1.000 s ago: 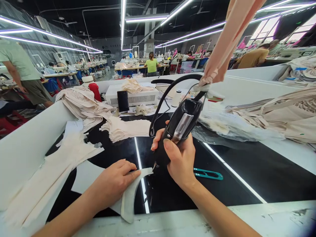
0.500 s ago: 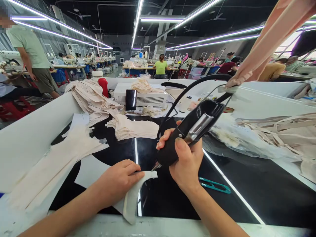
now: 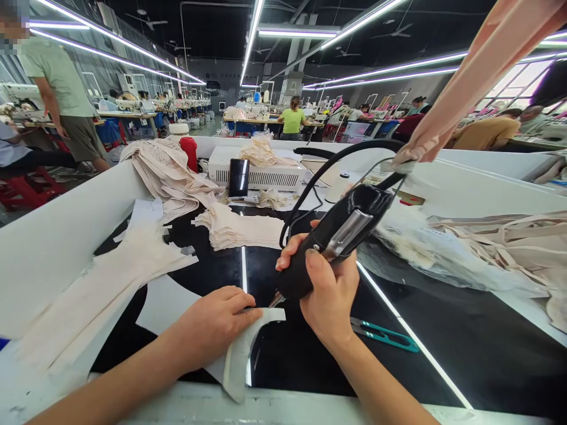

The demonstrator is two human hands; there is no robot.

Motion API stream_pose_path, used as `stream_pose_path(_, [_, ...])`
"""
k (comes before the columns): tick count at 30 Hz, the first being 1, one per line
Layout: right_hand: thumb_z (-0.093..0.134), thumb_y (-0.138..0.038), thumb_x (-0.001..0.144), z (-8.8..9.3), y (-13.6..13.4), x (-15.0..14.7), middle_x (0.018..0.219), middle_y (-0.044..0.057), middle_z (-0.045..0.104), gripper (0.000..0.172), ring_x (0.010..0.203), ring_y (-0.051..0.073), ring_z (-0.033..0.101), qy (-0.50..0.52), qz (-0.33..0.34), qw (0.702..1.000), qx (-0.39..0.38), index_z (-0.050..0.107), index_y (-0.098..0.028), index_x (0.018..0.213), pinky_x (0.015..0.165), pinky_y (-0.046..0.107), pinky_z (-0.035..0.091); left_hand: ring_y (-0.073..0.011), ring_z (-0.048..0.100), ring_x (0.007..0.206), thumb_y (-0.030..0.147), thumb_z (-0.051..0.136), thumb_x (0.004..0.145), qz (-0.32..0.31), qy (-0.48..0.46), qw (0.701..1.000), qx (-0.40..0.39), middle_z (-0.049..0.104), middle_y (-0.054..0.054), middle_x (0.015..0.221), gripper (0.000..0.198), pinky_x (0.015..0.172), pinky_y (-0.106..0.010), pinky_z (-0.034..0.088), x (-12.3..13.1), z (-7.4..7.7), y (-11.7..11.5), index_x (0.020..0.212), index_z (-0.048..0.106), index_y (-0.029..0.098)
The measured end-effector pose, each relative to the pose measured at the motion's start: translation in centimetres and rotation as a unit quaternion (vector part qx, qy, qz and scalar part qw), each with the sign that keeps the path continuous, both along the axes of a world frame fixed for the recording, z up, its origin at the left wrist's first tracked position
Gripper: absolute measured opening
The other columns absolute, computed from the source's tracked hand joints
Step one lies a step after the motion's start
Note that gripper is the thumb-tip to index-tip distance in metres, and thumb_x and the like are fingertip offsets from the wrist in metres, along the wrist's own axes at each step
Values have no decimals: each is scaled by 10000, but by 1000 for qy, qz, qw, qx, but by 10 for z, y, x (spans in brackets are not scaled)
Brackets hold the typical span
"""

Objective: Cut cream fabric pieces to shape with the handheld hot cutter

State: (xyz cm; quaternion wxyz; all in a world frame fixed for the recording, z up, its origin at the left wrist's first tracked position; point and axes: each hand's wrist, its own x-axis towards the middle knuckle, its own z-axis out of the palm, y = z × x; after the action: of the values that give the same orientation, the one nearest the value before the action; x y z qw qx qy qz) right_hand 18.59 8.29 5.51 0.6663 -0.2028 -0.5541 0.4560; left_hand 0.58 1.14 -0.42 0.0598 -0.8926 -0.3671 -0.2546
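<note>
My right hand [image 3: 330,298] is wrapped around a black corded hand tool [image 3: 328,251] with a metal lever along its side. The tool slants down to the left, and its narrow metal tip [image 3: 277,298] is at the upper edge of a curved pale fabric piece [image 3: 241,360]. My left hand [image 3: 217,321] is closed on that piece, thumb and fingertips just left of the tip; some of its fingers are hidden. The piece's lower end reaches the near table edge. Teal thread snips [image 3: 390,336] lie just right of my right wrist.
A stack of pale cut pieces [image 3: 248,230] lies ahead on the black surface [image 3: 425,342], with more fabric [image 3: 101,280] at left. A white vented box [image 3: 274,175] and a phone [image 3: 238,177] stand behind. The tool's cable hangs from a pink cloth strip [image 3: 469,94]. Bagged fabric lies at right.
The view has shifted slightly. My right hand and the tool have moved a little left, bringing the tip closer to my left fingertips. My left hand stays on the fabric piece.
</note>
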Motion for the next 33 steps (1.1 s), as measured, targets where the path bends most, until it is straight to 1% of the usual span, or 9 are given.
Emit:
stream_pose_path(5, [759,-368,889,2,2,8,788,-63,672,263,584,134,627,21,-32,999,10,600,-287,1082,589,303,532,-228,702,1026,-13,487,994,-2,5,1000,-7,728,-110,1103,312,888,-364,650,0,1,-1,1209,669,120])
stream_pose_path(9, [751,-349,896,-1,2,10,796,-61,681,252,587,134,628,16,-25,999,12,606,-291,1094,586,306,526,-236,700,1022,-11,532,981,3,6,1000,-17,725,-109,1108,301,890,-369,650,0,1,-1,1213,670,121])
stream_pose_path(15, [736,-327,914,0,2,9,784,-65,694,170,594,126,632,9,-31,999,14,600,-272,1000,596,299,533,-249,697,1026,-65,543,927,2,5,999,-35,717,-114,1117,360,875,-380,658,-1,0,-2,1212,674,111])
stream_pose_path(17, [751,-358,907,2,-1,8,784,-65,692,202,589,123,629,23,-23,999,11,610,-271,1021,581,291,537,-250,697,1030,-83,529,912,5,4,999,-40,715,-115,1122,384,876,-383,659,-1,0,-2,1209,677,111])
stream_pose_path(20, [799,-410,878,3,-7,7,797,-64,695,318,591,118,639,45,-3,999,5,624,-278,1109,574,276,554,-245,698,1022,-80,524,914,5,5,999,-41,717,-116,1123,389,883,-383,658,-2,1,-3,1214,681,113])
stream_pose_path(22, [815,-424,870,3,-11,5,808,-62,703,344,596,117,651,45,14,999,2,627,-284,1122,568,265,568,-241,700,1010,-74,522,921,5,7,999,-39,719,-115,1122,387,876,-378,660,-2,3,-3,1217,685,114])
stream_pose_path(26, [795,-418,896,-2,-15,3,809,-68,707,267,593,111,633,36,34,999,0,632,-294,1067,539,243,575,-234,702,1007,-63,541,928,8,7,999,-38,722,-109,1121,373,883,-371,658,-2,4,-2,1219,688,118])
stream_pose_path(31, [763,-376,926,-3,-14,2,810,-69,708,198,600,106,636,21,30,999,-1,628,-289,1042,551,238,577,-227,704,1014,-53,561,937,9,6,999,-45,722,-106,1126,366,894,-362,653,-1,4,-2,1229,687,127])
stream_pose_path(33, [767,-380,916,-2,-13,3,811,-65,707,208,604,110,644,19,24,1000,1,629,-282,1039,554,243,570,-229,704,1018,-52,558,938,10,6,999,-45,721,-108,1126,364,895,-364,653,-2,3,-2,1227,688,127])
